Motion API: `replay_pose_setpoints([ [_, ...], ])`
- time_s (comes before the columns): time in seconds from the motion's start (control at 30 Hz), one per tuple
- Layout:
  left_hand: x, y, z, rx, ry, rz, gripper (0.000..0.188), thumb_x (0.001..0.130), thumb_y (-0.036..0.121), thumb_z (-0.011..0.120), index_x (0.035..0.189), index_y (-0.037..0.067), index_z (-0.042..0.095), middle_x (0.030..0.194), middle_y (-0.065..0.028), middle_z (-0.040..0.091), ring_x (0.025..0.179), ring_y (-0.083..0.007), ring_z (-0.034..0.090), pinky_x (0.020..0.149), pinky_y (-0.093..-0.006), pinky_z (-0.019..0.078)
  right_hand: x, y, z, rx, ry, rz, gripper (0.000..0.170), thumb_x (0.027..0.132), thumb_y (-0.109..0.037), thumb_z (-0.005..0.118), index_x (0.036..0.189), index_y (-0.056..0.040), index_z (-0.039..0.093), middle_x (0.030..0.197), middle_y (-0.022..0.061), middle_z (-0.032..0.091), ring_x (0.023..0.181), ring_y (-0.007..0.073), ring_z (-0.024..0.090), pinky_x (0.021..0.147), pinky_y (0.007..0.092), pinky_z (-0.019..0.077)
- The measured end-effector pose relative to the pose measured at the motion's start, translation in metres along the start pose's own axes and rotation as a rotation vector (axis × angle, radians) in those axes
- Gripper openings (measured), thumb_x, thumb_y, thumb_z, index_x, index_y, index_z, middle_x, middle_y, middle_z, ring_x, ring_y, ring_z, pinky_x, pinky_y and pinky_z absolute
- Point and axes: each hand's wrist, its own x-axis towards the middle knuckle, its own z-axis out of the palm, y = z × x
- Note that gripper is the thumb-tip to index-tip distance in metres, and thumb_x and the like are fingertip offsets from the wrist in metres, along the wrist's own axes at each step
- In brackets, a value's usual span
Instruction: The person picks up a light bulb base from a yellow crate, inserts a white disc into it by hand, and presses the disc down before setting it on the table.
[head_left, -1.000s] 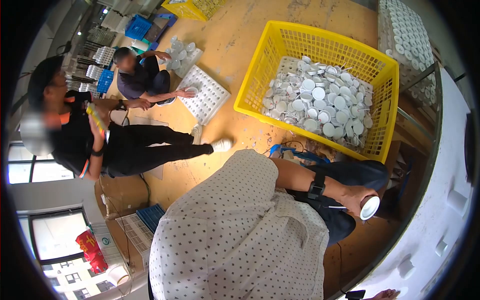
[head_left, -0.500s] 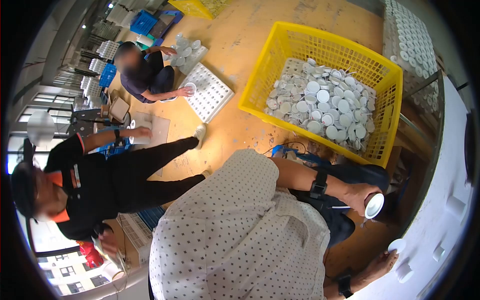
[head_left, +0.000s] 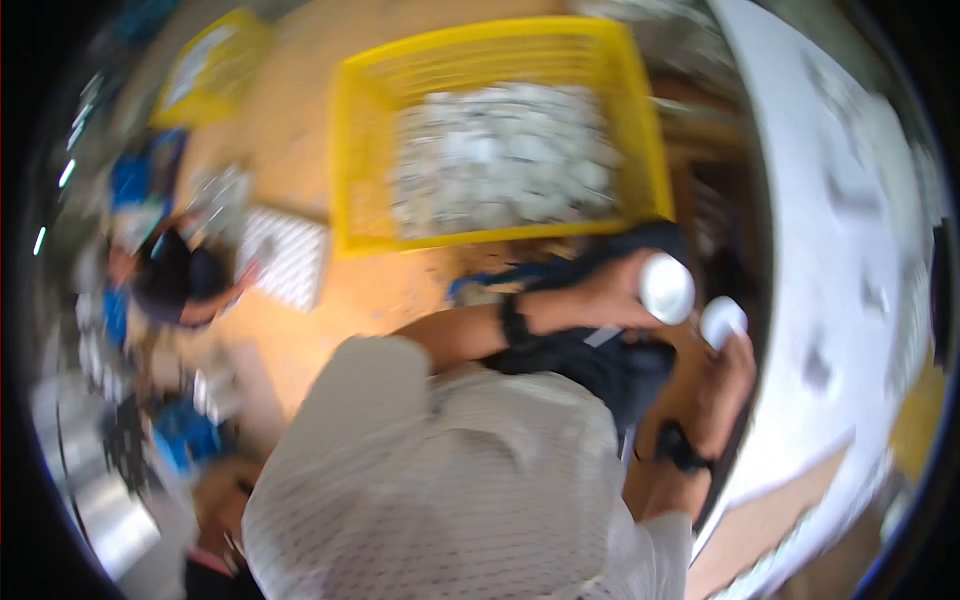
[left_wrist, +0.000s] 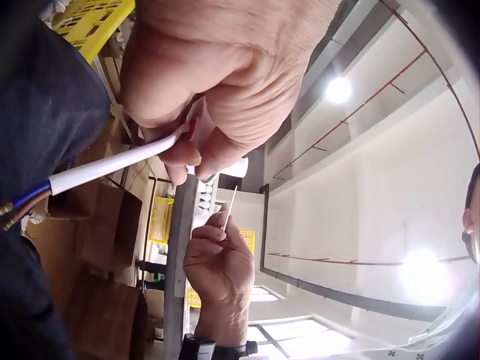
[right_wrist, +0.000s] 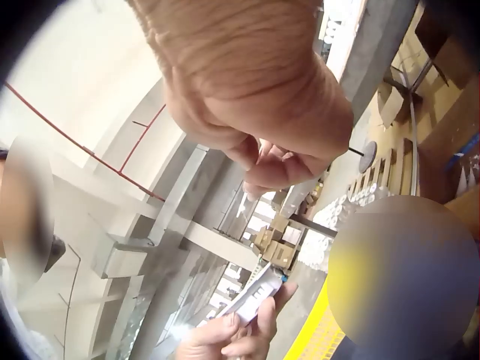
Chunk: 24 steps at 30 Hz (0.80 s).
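Note:
My left hand point(head_left: 612, 292) grips a round white part point(head_left: 667, 289) in the head view. From between the left fingers a white cable point(left_wrist: 112, 166) runs out, its blue and brown wire ends bare of the sleeve, in the left wrist view. Close by on the right, my right hand point(head_left: 732, 372) pinches a thin white disc point(head_left: 722, 322) by its edge; the disc shows edge-on in the left wrist view. The two pieces are apart. In the right wrist view the right fingers are curled together and largely hide the disc, with the left hand's white part point(right_wrist: 259, 296) below.
A yellow crate point(head_left: 350, 150) full of white round pieces stands on the floor beyond the left arm. Along the right runs a white table point(head_left: 790, 300) with blurred objects on it. Someone crouches at a white perforated tray point(head_left: 285, 262) at the left.
The head view has swung and blurred, with the crate now further left. My right hand has come up from the table area with the disc, close to the left hand, which still holds its part.

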Motion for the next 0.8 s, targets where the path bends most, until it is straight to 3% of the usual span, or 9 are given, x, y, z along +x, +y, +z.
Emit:
replay_pose_setpoints([
  [0.03,0.001,0.003,-0.002,-0.106,-0.034,-0.039,0.069,0.06,0.003,0.072,0.12,0.002,0.038,0.104,-0.0078,0.054,0.092,-0.0142,0.054,0.073,-0.0272,0.0484,0.014,0.02,-0.008,0.091,0.01,0.11,0.018,0.085,-0.016,0.054,0.094,-0.0014,0.057,0.078,0.0018,0.057,0.065,0.0084,0.052,0.054,0.0203,0.0391],
  [0.07,0.003,-0.014,-0.002,0.029,-0.008,0.114,0.07,0.062,0.001,0.071,0.122,0.002,0.036,0.109,-0.007,0.052,0.096,-0.0139,0.052,0.078,-0.0274,0.0466,0.011,0.018,0.002,0.139,0.029,0.117,0.014,0.084,-0.015,0.056,0.091,-0.0035,0.058,0.07,-0.0006,0.057,0.055,0.0053,0.048,0.049,0.0182,0.0363],
  [0.13,-0.001,0.013,-0.007,-0.154,-0.078,-0.095,0.069,0.064,0.0,0.068,0.124,0.003,0.034,0.109,-0.0082,0.052,0.101,-0.0143,0.052,0.082,-0.028,0.0464,0.012,0.024,0.006,0.189,-0.003,0.169,0.011,0.083,-0.013,0.057,0.088,-0.0032,0.058,0.067,0.0005,0.056,0.052,0.0061,0.047,0.048,0.0183,0.0367],
  [0.3,0.002,0.009,-0.001,-0.102,-0.125,-0.024,0.067,0.068,-0.001,0.065,0.126,0.005,0.032,0.116,-0.0078,0.047,0.107,-0.0156,0.048,0.086,-0.0282,0.0443,0.012,0.034,0.012,0.412,-0.097,0.149,0.012,0.085,-0.011,0.055,0.089,0.0001,0.058,0.068,0.0036,0.058,0.054,0.0079,0.049,0.049,0.0192,0.0386],
  [0.47,0.003,0.003,-0.001,-0.093,-0.161,0.0,0.07,0.069,-0.002,0.063,0.128,0.004,0.028,0.118,-0.0091,0.045,0.108,-0.0166,0.047,0.088,-0.0285,0.0432,0.011,0.039,0.01,0.424,-0.115,0.138,0.013,0.085,-0.01,0.055,0.092,0.0004,0.058,0.07,0.003,0.057,0.057,0.0081,0.05,0.051,0.0192,0.04],
  [0.5,0.003,0.011,-0.001,-0.129,-0.199,-0.055,0.074,0.065,-0.01,0.058,0.13,0.003,0.025,0.122,-0.0084,0.038,0.116,-0.0166,0.038,0.095,-0.0295,0.036,0.011,0.041,0.01,0.421,-0.099,0.147,0.013,0.085,-0.01,0.056,0.092,0.0002,0.058,0.069,0.0027,0.057,0.057,0.008,0.05,0.05,0.0188,0.04],
  [0.53,0.003,0.01,0.0,-0.128,-0.205,-0.057,0.074,0.065,-0.01,0.058,0.13,0.003,0.025,0.122,-0.0084,0.038,0.116,-0.0166,0.038,0.095,-0.0295,0.036,0.011,0.043,0.01,0.418,-0.084,0.159,0.013,0.084,-0.011,0.056,0.092,-0.0001,0.058,0.069,0.0025,0.057,0.057,0.0079,0.05,0.05,0.0185,0.0399],
  [0.8,0.003,0.001,0.01,-0.21,-0.243,-0.04,0.066,0.073,0.005,0.064,0.128,0.001,0.028,0.119,-0.0102,0.041,0.11,-0.0174,0.043,0.093,-0.0295,0.0371,0.008,0.056,0.024,0.305,-0.045,0.156,0.015,0.08,-0.008,0.061,0.094,-0.0012,0.06,0.068,0.0002,0.056,0.053,0.0053,0.048,0.044,0.0182,0.0405],
])
